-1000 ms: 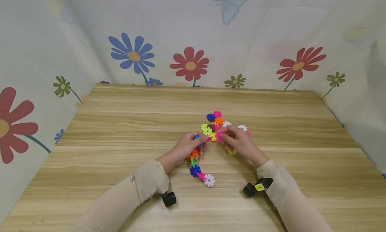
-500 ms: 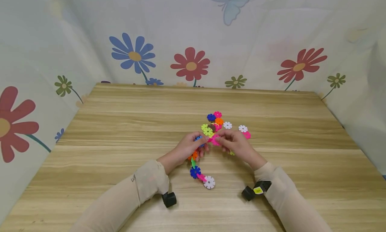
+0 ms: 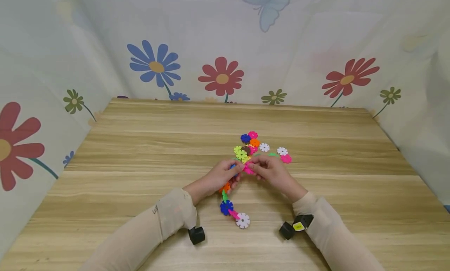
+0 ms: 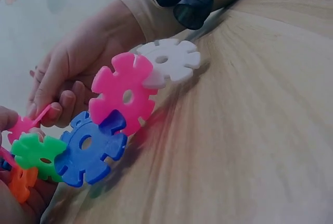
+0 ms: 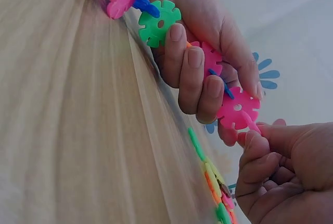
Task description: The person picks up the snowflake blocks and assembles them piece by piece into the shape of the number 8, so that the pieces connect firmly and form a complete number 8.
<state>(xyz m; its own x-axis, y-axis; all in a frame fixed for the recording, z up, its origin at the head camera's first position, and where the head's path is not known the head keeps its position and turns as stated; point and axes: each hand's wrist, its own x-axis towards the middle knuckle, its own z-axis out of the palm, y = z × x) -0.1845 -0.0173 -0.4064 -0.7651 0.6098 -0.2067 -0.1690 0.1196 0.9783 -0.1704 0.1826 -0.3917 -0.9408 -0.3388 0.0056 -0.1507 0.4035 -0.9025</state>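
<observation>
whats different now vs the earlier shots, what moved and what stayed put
The right hand brought its pink disc left and toward the person, up to the chain of discs in the left hand. The left hand and chain also shifted slightly toward the person. Both hands keep their holds. The discs farther out stayed put.

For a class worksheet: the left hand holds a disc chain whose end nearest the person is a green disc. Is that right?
No: the head view shows the end disc is white, not green. The left hand does hold the chain.
</observation>
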